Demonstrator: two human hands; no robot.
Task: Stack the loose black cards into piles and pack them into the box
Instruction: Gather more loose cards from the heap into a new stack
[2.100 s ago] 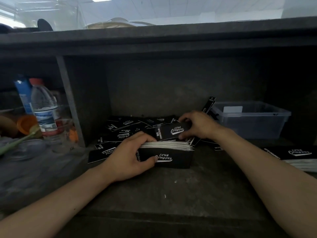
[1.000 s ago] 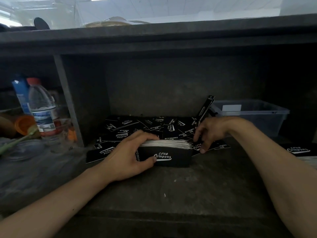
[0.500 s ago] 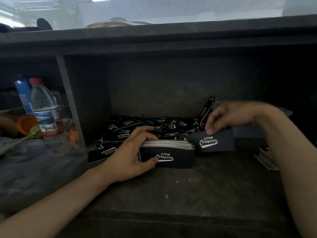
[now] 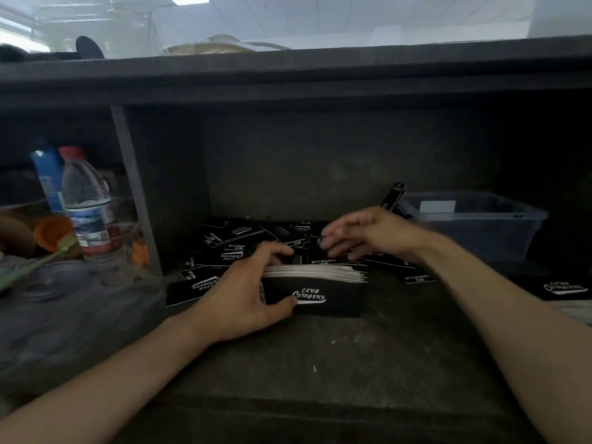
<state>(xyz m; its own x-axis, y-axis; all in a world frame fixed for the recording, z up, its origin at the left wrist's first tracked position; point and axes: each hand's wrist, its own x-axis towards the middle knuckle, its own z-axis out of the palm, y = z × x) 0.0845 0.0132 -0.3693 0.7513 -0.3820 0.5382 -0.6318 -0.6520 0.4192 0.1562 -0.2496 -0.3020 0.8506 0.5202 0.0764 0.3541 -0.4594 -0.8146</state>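
Note:
A thick pile of black "Club Camping" cards (image 4: 323, 294) stands on its long edge on the dark shelf, white edges up. My left hand (image 4: 243, 299) grips its left end, thumb on the front face and fingers over the top. Behind it lie several loose black cards (image 4: 237, 240), scattered flat. My right hand (image 4: 362, 233) hovers just above those loose cards behind the pile, fingers spread and blurred, holding nothing that I can see. The clear plastic box (image 4: 474, 225) sits at the back right. Another black pile (image 4: 565, 288) lies at the right edge.
One black card (image 4: 394, 197) leans upright against the box's left side. A vertical divider (image 4: 134, 193) bounds the compartment on the left; beyond it stand a water bottle (image 4: 85, 203), a blue carton and an orange cup. A low shelf top runs overhead.
My right hand lifted a single card from the right of the pile half a second ago; now it is back over the loose cards without it. My left hand has stayed on the pile.

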